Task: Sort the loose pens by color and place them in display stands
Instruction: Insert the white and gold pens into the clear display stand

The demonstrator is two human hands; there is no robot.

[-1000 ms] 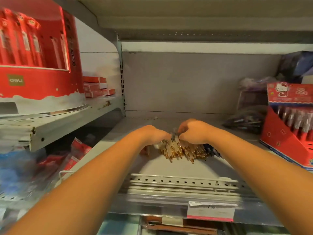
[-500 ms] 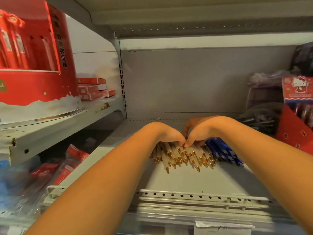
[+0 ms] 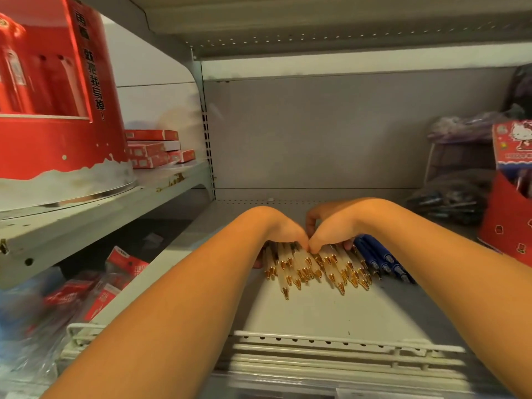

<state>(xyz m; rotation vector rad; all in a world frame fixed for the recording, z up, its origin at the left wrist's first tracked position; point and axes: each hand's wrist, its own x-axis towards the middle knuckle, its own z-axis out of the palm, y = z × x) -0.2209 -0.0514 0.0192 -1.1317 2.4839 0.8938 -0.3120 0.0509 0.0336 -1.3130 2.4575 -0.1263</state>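
A second ago both hands held the white pens bunched in a tight cluster; now the bundle lies fanned out flat on the shelf, gold tips toward the person. The left hand and right hand arch over the pens' far ends, thumbs meeting tip to tip and fingers curled down over the barrels (most fingertips are hidden behind the hands). A row of blue pens now shows just beside them on the right. The colours appear already separated, and moving each group into a stand, such as the red display stand, is probably what remains.
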